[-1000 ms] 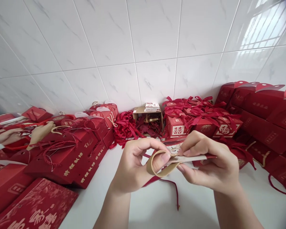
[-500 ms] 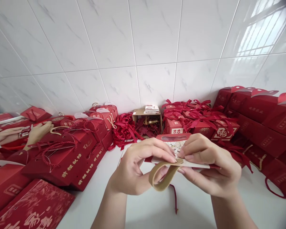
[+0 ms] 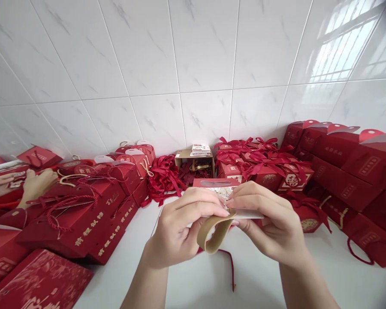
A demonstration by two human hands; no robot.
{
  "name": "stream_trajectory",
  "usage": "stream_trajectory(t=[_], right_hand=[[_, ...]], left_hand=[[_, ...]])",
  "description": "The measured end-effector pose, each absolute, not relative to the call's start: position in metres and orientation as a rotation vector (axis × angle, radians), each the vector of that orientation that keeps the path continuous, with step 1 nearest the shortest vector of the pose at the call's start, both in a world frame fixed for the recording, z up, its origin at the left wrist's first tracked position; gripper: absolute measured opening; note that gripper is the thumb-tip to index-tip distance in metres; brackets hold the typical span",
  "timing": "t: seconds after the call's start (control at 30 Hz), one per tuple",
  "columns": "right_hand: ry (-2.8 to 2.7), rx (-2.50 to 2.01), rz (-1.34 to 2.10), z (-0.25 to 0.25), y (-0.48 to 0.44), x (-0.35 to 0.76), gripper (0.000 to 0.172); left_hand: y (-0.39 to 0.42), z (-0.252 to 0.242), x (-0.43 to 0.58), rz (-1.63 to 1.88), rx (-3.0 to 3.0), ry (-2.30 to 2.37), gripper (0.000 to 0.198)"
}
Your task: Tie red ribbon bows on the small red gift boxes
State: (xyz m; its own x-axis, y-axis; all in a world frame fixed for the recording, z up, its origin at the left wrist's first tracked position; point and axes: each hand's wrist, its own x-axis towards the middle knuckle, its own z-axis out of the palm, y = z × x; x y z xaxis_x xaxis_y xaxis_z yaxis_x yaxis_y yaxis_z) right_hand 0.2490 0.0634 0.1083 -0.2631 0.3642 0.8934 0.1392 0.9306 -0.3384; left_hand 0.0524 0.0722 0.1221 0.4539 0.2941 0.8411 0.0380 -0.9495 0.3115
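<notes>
My left hand (image 3: 180, 227) is closed, its fingertips pinching the flat end of a gold ribbon (image 3: 202, 238). The ribbon's loop hangs down between my two hands. My right hand (image 3: 270, 219) is closed on a thin white card (image 3: 249, 213), thumb below and fingers above, where the ribbon's end meets it. My fingers hide the exact join. Just behind them stands a red box with a handle slot (image 3: 199, 183) and a pale patterned panel, partly covered by my hands. A dark red cord (image 3: 233, 270) lies on the white table (image 3: 196, 292) below.
Red gift boxes with rope handles (image 3: 93, 214) crowd the left; another person's hands (image 3: 40, 182) work beyond them. Red ribbons (image 3: 164, 176), a cardboard box (image 3: 184, 154) with cards on top, and bow-tied boxes (image 3: 266, 176) line the wall. Stacked red boxes (image 3: 347, 167) stand at right.
My hands and the ribbon sit slightly further left in view, and the whole view has shifted a little. The ribbon loop looks narrower. Both hands keep their pinch.
</notes>
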Motion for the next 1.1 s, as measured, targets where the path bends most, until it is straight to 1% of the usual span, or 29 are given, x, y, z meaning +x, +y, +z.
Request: stream_trajectory(t=[0.2,0.33,0.4,0.53,0.63,0.7,0.83,0.93,1.0,1.1], right_hand=[[-1.749,-0.364,0.159,0.107,0.064,0.243,0.016],[-1.72,-0.373,0.161,0.108,0.064,0.24,0.014],[-1.707,-0.397,0.178,0.109,0.064,0.239,0.014],[-1.646,-0.446,0.239,0.111,0.064,0.234,0.013],[-1.584,-0.473,0.329,0.109,0.065,0.229,0.013],[-1.536,-0.493,0.397,0.108,0.066,0.226,0.013],[-1.455,-0.58,0.539,0.105,0.069,0.223,0.016],[-1.428,-0.69,0.67,0.105,0.069,0.225,0.02],[-1.465,-0.784,0.741,0.106,0.067,0.229,0.022],[-1.602,-0.921,0.725,0.105,0.06,0.234,0.018]], left_hand=[[0.073,0.124,0.054,1.53,2.447,0.319,0.023],[0.07,0.126,0.054,1.47,2.353,0.382,0.022],[0.067,0.126,0.055,1.436,2.218,0.494,0.028],[0.063,0.126,0.059,1.46,1.918,0.62,0.05],[0.061,0.128,0.062,1.487,1.832,0.682,0.053],[0.059,0.13,0.064,1.492,1.828,0.775,0.049],[0.059,0.133,0.058,1.442,1.812,0.954,0.033],[0.067,0.134,0.049,1.297,1.841,0.978,0.031],[0.074,0.133,0.045,1.208,1.89,0.998,0.025],[0.083,0.13,0.046,1.125,1.977,1.031,0.018]])
